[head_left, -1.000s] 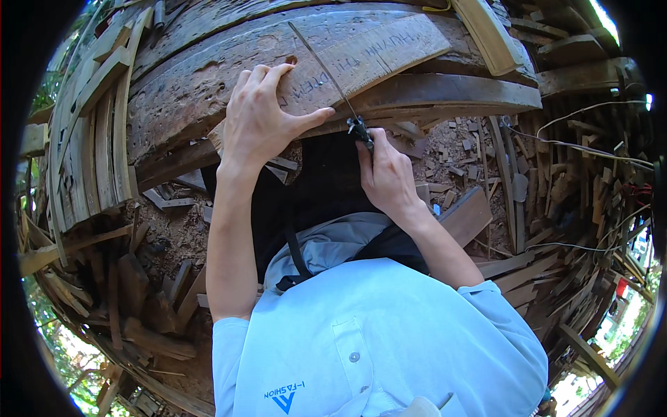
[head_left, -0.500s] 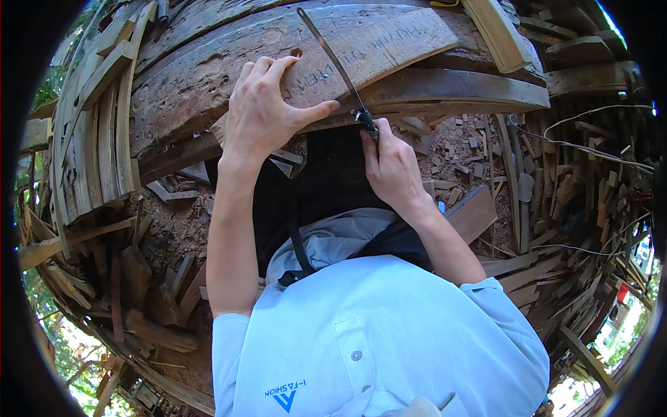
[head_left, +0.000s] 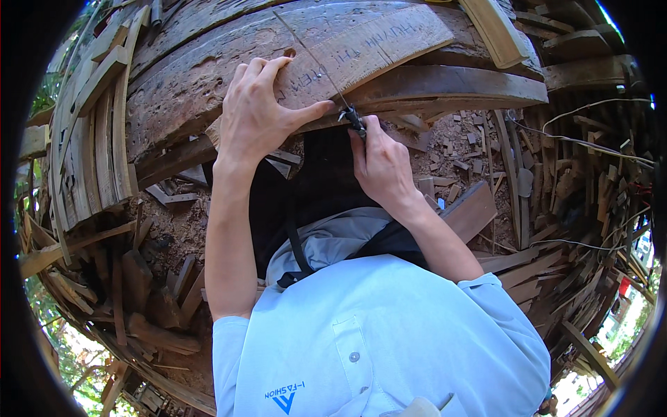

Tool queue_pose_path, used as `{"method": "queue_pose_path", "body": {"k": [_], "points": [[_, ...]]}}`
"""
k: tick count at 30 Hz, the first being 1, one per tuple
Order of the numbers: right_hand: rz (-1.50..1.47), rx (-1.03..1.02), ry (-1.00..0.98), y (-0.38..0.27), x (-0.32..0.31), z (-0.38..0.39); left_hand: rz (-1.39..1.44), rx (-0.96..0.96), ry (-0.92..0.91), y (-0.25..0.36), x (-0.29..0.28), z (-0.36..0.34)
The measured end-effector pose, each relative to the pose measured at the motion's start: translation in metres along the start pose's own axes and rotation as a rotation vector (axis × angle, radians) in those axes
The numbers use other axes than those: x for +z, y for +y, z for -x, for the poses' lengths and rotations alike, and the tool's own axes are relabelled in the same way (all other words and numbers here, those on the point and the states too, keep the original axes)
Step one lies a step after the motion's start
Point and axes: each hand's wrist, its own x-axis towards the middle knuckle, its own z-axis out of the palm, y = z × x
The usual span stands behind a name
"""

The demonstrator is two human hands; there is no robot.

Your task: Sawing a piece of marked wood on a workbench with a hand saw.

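My left hand (head_left: 254, 118) rests on a flat wooden board (head_left: 385, 55) with handwriting on its face, thumb and fingers spread, pinning it down. The board lies at a slant on a thick, weathered timber (head_left: 184, 97). In my right hand (head_left: 384, 165) is the dark handle of a slim hacksaw (head_left: 353, 119), gripped near the board's front edge. Its narrow blade runs away from me across the board, just right of my left thumb. Whether the blade has cut into the wood I cannot tell.
A short wooden beam (head_left: 492, 35) lies at the far right of the timber, and stacked strips (head_left: 104, 139) lean at the left. A curved plank (head_left: 451, 87) runs along the front. Wood scraps (head_left: 472, 156) litter the ground; a thin wire (head_left: 590, 147) crosses the right side.
My right hand and the hacksaw have shifted slightly left and away from me. The saw has turned, so its blade looks thinner. My left hand stays on the board.
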Motion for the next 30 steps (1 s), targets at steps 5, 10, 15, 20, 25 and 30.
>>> {"method": "queue_pose_path", "body": {"k": [5,10,15,20,25,30], "points": [[0.045,0.023,-0.043,-0.003,0.0,-0.001,0.004,0.059,0.053,-0.003,0.003,0.001],[0.067,0.034,-0.03,0.001,-0.001,-0.001,-0.007,0.06,0.018,-0.007,0.005,-0.003],[0.033,0.09,-0.05,0.015,0.004,0.016,-0.025,0.077,0.045,-0.008,0.006,-0.005],[-0.012,0.136,-0.128,0.045,-0.006,0.073,-0.006,0.042,0.042,-0.009,0.005,-0.004],[-0.087,0.183,-0.142,0.088,-0.046,0.127,0.0,0.049,0.024,-0.01,0.006,-0.008],[-0.194,0.113,-0.073,0.03,-0.057,0.047,-0.005,0.065,0.046,-0.007,0.003,-0.008]]}}
